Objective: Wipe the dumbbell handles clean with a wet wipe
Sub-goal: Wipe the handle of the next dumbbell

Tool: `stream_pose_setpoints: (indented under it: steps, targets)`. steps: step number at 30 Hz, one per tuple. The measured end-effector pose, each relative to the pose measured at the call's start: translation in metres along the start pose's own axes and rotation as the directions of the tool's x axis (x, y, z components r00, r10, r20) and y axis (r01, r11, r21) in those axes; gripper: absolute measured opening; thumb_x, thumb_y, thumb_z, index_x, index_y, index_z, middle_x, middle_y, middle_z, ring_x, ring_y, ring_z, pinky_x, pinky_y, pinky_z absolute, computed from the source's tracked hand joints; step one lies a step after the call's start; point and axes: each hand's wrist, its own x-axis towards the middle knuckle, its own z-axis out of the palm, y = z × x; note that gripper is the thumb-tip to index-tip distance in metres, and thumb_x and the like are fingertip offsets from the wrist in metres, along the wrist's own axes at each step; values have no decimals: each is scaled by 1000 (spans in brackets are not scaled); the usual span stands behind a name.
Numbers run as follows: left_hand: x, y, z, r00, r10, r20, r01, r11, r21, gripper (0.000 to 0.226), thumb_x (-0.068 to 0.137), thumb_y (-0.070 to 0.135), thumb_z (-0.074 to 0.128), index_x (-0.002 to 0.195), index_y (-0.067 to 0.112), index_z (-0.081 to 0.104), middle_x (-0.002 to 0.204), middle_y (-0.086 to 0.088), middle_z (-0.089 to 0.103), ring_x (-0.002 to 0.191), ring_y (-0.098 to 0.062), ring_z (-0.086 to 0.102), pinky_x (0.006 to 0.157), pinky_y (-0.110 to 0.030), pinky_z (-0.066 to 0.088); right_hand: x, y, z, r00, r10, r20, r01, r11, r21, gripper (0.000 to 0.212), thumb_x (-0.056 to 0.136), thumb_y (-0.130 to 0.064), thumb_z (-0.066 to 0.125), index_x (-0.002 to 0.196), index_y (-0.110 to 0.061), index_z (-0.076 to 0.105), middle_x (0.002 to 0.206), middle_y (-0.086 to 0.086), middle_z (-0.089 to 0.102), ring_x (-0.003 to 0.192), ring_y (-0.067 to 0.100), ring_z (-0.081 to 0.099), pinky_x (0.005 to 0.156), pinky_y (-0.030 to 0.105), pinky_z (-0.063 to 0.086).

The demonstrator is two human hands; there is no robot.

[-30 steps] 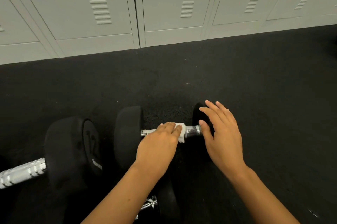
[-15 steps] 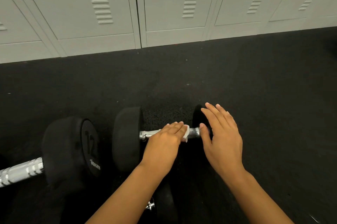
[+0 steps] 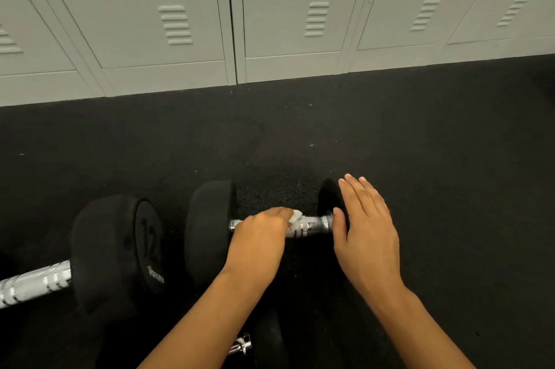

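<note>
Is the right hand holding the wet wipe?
No, the wet wipe is under the left hand; the right hand lies open on the dumbbell's end.

Bare forearms, left hand (image 3: 258, 241), right hand (image 3: 365, 236) (no sleeves, jewellery).

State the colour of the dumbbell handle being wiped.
Shiny silver chrome handle, clearest in the head view.

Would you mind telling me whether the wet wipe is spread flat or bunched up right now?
Bunched up. Only a small white wad of the wet wipe shows past the left hand, which presses it onto the chrome dumbbell handle.
</note>
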Motion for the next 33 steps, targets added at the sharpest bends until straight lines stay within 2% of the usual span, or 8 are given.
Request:
stream_pose_setpoints:
  steps: [3,9,14,18,20,23,29,33]
  targets:
    - [-4,15,-2,1000,9,-7,-9,1000,22,30,70,4,70,97,18,67,96,0,68,84,-19,67,63,-30,54,-2,0,1,1000,2,-12,-2,1000,-13,44,85,-17,48,126,-2,53,131,12,54,126,26,43,103,40,31]
    - [17,11,2,993,57,101,-49,995,-85,38,90,14,52,125,30,53,120,4,62,104,-18,60,85,-35,48,0,1,2,1000,-9,-2,9,999,-41,48,88,-24,34,126,-2,53,130,12,54,126,25,44,104,38,31]
    - [-4,3,-5,996,70,47,-71,997,36,52,90,7,45,138,25,39,144,6,40,129,-13,41,103,-28,36,0,0,1,1000,-16,-9,16,1000,-17,44,88,-20,41,126,-2,53,130,12,55,126,25,43,104,38,31]
    - [-3,13,-7,992,123,37,-125,990,70,49,68,6,77,115,11,64,120,-6,63,109,-17,61,87,-27,49,-3,0,1,1000,-19,-19,19,999,-32,45,88,-22,37,125,-2,53,130,13,54,126,26,44,104,40,32]
    - [6,17,-8,984,106,140,-107,994,4,42,86,7,56,126,16,53,131,-3,54,120,-19,51,96,-33,44,-3,0,2,1000,-13,-10,13,999,-39,43,88,-18,42,126,-2,53,130,12,54,126,25,43,104,39,30]
    - [8,12,-10,983,83,164,-82,997,-11,43,86,3,47,126,18,52,128,-3,56,115,-25,54,93,-40,45,0,1,2,1000,-8,-1,8,999,-43,44,88,-20,41,126,-3,53,130,11,54,127,24,43,105,37,29]
    - [-17,10,13,934,348,-73,-335,930,150,34,67,9,54,96,9,73,98,-7,72,92,-17,68,77,-25,53,-2,1,4,1000,-6,-22,6,999,-32,46,89,-24,34,126,-3,53,131,10,54,128,23,41,104,41,34]
    - [-11,13,13,972,233,-36,-222,956,192,60,35,10,91,91,6,74,93,-9,73,86,-18,70,74,-27,54,0,2,4,1000,-18,-6,17,999,-39,48,89,-25,33,127,-3,52,131,11,54,127,23,41,105,39,32]
